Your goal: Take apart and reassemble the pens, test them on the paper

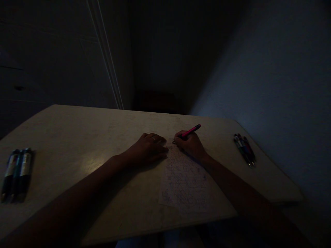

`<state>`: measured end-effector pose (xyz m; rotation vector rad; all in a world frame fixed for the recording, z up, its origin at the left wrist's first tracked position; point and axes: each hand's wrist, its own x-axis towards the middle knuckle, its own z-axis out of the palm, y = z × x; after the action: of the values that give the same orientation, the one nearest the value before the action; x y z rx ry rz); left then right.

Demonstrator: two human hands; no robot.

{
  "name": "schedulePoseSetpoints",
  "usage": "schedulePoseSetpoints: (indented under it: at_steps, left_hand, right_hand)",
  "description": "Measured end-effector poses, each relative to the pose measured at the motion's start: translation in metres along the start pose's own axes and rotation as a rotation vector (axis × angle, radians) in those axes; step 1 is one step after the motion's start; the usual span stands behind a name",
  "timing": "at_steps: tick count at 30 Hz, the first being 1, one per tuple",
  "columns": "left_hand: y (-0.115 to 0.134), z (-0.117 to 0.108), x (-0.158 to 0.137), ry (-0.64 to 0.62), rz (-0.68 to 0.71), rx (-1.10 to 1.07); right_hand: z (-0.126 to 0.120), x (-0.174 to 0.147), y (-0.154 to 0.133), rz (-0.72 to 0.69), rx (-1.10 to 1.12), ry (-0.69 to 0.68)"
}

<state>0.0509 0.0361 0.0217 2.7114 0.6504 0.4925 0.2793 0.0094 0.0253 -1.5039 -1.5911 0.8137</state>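
A sheet of paper [184, 186] covered in scribbled pen marks lies on the table in front of me. My right hand [190, 144] grips a pink pen [190, 131] with a dark end, its tip down at the upper part of the sheet. Just left of it, my left hand [152, 147] lies flat with fingers stretched out, a ring on one finger. Its fingertips reach the left edge of the paper. The light is dim, so the marks under the pen tip cannot be made out.
Several pens [244, 150] lie in a bunch at the right of the table [103, 134]. Three pens [17, 174] lie side by side at the left. A pale wall [279, 86] borders the table's right side. The table's near edge runs below the paper.
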Motion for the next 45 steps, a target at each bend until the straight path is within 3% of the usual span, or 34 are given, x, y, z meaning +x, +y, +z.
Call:
schedulePoseSetpoints:
  at_steps: [36, 41, 45]
  left_hand:
    - [0.0027, -0.0016, 0.0006, 0.005, -0.022, -0.016]
    - [0.0024, -0.0020, 0.0005, 0.010, -0.022, -0.010]
    - [-0.0008, 0.0017, -0.0005, 0.017, -0.020, -0.011]
  right_hand:
    - [-0.0022, 0.0001, 0.0016, -0.027, 0.041, -0.069]
    - [0.0003, 0.0010, 0.0039, -0.041, 0.039, 0.073]
    - [0.0011, 0.0020, 0.0036, 0.060, 0.156, 0.113]
